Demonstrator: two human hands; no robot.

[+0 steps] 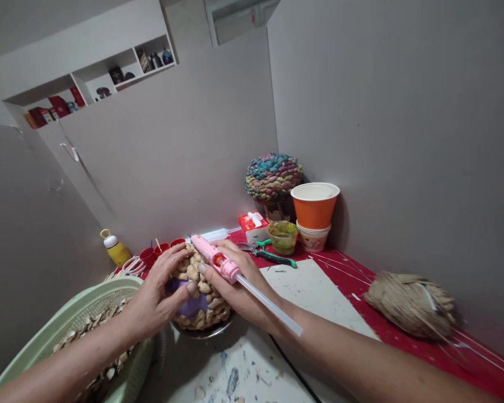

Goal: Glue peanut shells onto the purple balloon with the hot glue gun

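A round ball covered with peanuts point(205, 302) sits in a shallow metal bowl point(208, 334) in front of me. A bare purple patch point(193, 307) shows among the peanuts. My left hand point(164, 288) grips the ball from the left, its thumb at the purple patch and its fingers over the upper side. In my right hand point(239, 280) is a pink hot glue gun point(208, 252), held against the ball's upper right. A long translucent glue stick point(273, 308) sticks out of its rear. The nozzle's contact point is hard to make out.
At the left stands a green basket point(37, 341) of shells. A yellow bottle point(117, 252) and red cups point(149, 256) are behind it. Farther right are pliers point(275, 258), a plastic bowl point(283, 238), orange paper bowls point(315, 207), a colourful braided tree point(274, 176) and a raffia bundle point(409, 305).
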